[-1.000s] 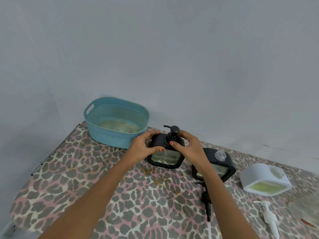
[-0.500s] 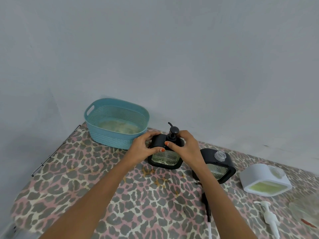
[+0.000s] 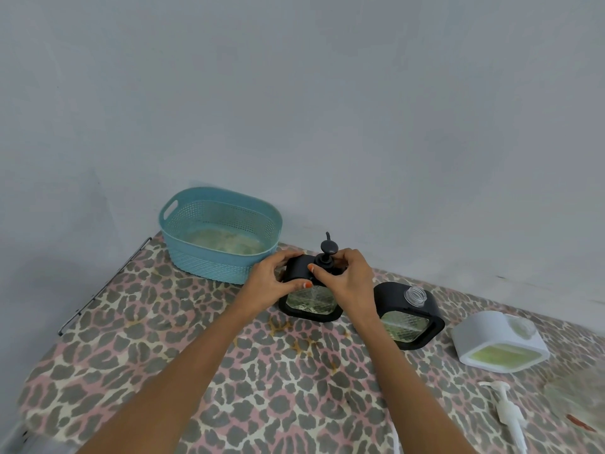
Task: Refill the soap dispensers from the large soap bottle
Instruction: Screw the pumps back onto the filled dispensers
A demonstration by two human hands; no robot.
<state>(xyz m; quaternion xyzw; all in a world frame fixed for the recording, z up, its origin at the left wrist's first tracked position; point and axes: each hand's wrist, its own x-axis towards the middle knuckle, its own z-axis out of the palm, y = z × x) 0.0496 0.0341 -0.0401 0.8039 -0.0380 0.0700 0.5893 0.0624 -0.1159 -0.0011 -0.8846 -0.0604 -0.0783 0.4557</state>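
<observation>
Left hand: the left hand (image 3: 278,285) is gripping the first black dispenser (image 3: 311,301) by its upper left shoulder, with the fingers curled over the top and the thumb lying on the front.
Right hand: the right hand (image 3: 348,283) is pinching the collar of the black pump (image 3: 329,248) between thumb and fingers, narrow and curled.
First black dispenser: it is standing upright on the table (image 3: 157,355), just in front of the basket's right end, and its clear window is showing pale liquid low inside.
Black pump: it is sitting in the neck of the first black dispenser, with the head standing free above both hands and the spout pointing away, toward the wall.
Second black dispenser: the second black dispenser (image 3: 411,324) is standing just to the right of the first one — its clear threaded neck is open, with no pump in it.
White dispenser: the white dispenser (image 3: 484,335) is standing further right, apart from the black pair, with yellow-green liquid showing in its window.
White pump: the white pump (image 3: 507,411) is lying flat on the table, near the white dispenser and in front of it.
Basket: the blue basket (image 3: 209,260) is standing at the back left, against the grey wall.
Right edge: a blurred clear shape (image 3: 579,394) is showing there — I cannot tell whether it is the large soap bottle.
</observation>
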